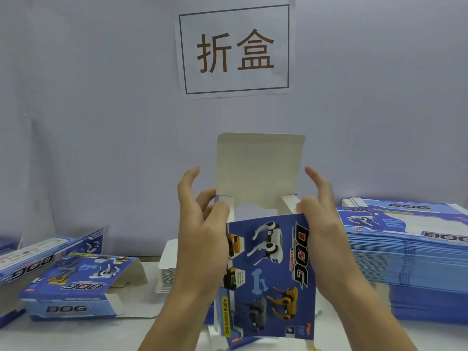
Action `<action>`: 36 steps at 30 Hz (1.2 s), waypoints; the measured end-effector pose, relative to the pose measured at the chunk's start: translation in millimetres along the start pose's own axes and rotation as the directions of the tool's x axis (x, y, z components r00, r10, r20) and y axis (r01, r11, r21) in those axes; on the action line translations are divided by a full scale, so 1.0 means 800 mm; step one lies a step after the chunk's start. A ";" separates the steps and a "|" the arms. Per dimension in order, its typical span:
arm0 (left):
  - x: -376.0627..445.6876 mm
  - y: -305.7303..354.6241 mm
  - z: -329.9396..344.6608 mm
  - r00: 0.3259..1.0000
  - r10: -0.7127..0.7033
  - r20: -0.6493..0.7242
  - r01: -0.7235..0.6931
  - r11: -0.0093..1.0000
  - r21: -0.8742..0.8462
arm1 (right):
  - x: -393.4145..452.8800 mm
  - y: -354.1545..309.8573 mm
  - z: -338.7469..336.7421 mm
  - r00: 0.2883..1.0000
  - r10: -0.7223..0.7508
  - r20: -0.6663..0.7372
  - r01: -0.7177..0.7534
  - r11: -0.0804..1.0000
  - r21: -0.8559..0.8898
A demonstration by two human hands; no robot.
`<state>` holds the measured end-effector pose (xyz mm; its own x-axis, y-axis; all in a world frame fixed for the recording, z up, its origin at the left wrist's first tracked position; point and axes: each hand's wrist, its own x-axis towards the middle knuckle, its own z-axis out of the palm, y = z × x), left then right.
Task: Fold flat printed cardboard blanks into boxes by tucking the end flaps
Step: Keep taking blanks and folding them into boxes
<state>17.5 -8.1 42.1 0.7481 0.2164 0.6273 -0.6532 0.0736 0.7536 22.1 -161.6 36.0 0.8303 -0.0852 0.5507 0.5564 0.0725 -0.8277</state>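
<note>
I hold a blue printed box (273,269) upright in front of me, its dog pictures facing me. Its white top flap (259,168) stands straight up and the top end is open. My left hand (202,231) grips the box's upper left edge, thumb on the small left side flap (224,200). My right hand (321,224) grips the upper right edge, thumb against the small right side flap (288,201). The index fingers of both hands point upward beside the top flap.
A tall stack of flat blue blanks (410,259) lies at the right. Folded boxes (76,287) lie at the left with one end flap open. A stack of white cards (168,264) sits behind my left hand. A paper sign (234,49) hangs on the wall.
</note>
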 end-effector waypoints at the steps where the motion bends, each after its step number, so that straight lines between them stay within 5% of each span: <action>1: -0.001 0.002 0.000 1.000 0.001 0.018 -0.001 1.000 0.009 | 0.001 0.000 -0.001 1.000 -0.001 0.017 0.001 1.000 -0.020; 6: -0.001 0.005 -0.001 0.999 0.048 -0.004 -0.048 0.997 -0.068 | -0.003 -0.002 0.003 0.998 -0.028 0.055 0.024 0.996 0.089; 10: -0.002 -0.001 -0.009 0.999 -0.004 0.039 0.015 0.954 -0.298 | -0.010 -0.001 0.000 0.994 0.001 0.112 -0.034 0.957 0.287; 21: -0.002 -0.003 -0.009 0.981 0.174 0.081 -0.173 0.985 -0.014 | -0.009 -0.005 0.008 0.989 -0.136 0.049 0.130 0.985 0.113; 31: -0.009 -0.002 -0.005 0.976 0.190 0.104 -0.193 0.981 0.014 | -0.008 -0.008 0.010 0.984 -0.179 -0.007 0.179 0.981 0.074; 36: -0.006 -0.006 -0.015 0.977 0.102 0.189 -0.090 0.993 -0.072 | -0.007 -0.005 0.007 0.981 -0.195 0.004 0.194 0.977 0.093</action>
<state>15.5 2.2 32.9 0.6859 0.0344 0.7269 -0.7247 0.1237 0.6779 15.1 -155.9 37.0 0.7057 -0.0937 0.7023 0.7075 0.1464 -0.6914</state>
